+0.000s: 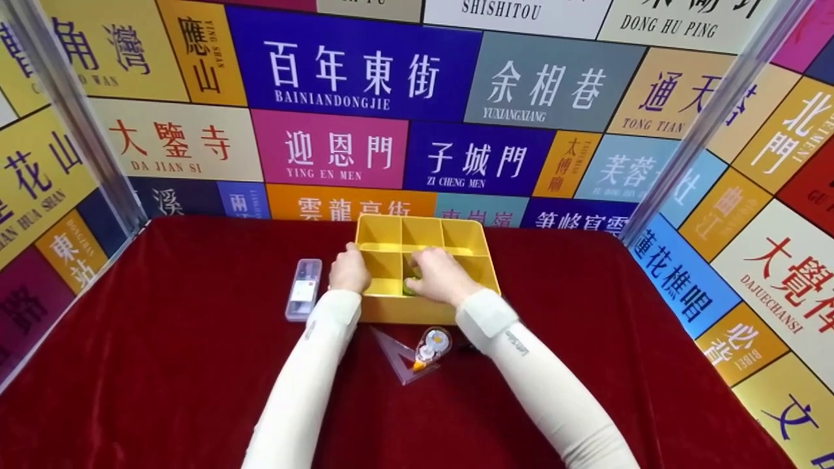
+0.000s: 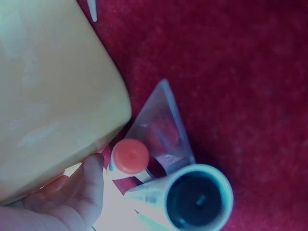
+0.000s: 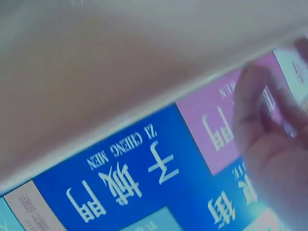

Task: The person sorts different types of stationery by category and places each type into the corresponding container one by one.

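Observation:
A yellow compartment box (image 1: 417, 309) stands on the red cloth. My left hand (image 1: 350, 270) grips its left wall; in the left wrist view the fingers (image 2: 91, 178) bend round the box edge. My right hand (image 1: 440, 273) dips into the front middle compartment, fingers and thumb curled round a green roundish thing (image 1: 410, 285), mostly hidden under them. The right wrist view shows the hand (image 3: 274, 139) blurred beside the box wall (image 3: 96, 86). A clear set square (image 1: 396, 358) and a correction tape (image 1: 433, 345) with an orange tip lie before the box.
A clear plastic case (image 1: 304, 290) with a white label lies left of the box. Beside the box in the left wrist view are an orange-capped thing (image 2: 131, 156), a white cylinder (image 2: 163, 192) with a dark end, and a clear triangular piece (image 2: 166, 115). Lettered panels (image 1: 352, 65) rise behind.

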The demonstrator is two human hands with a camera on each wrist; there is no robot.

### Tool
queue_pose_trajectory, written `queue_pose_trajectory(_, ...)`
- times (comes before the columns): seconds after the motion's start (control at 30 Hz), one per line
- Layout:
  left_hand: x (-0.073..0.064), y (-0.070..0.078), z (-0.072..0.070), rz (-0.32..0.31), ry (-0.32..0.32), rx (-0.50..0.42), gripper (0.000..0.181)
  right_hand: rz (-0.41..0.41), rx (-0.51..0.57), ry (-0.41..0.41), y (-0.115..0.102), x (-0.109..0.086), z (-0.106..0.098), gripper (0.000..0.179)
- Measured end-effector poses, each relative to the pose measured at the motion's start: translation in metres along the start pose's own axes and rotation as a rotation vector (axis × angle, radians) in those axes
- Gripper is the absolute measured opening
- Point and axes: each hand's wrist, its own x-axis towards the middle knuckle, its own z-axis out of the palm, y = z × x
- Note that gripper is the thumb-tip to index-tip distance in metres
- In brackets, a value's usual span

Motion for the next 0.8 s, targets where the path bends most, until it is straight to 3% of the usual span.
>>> queue_pose_trajectory(0.17,0.000,0.000,0.000,0.001,0.008,-0.003,0.041,-0.198,0.052,-0.107,0.008,-0.007,-0.010,0.031)
queue_pose_trajectory(0.47,-0.001,0.003,-0.001,0.009,0.023,-0.008,0.041,-0.328,0.090,-0.166,0.016,-0.031,-0.010,0.029)
queue_pose_trajectory(0.67,-0.002,0.003,-0.002,0.009,0.020,-0.019,0.042,-0.451,-0.084,-0.201,0.019,-0.045,0.003,0.021)
queue_pose_trajectory(0.8,-0.003,0.003,-0.002,0.006,0.015,-0.017,0.043,-0.457,-0.156,-0.242,0.024,-0.049,0.011,0.022)
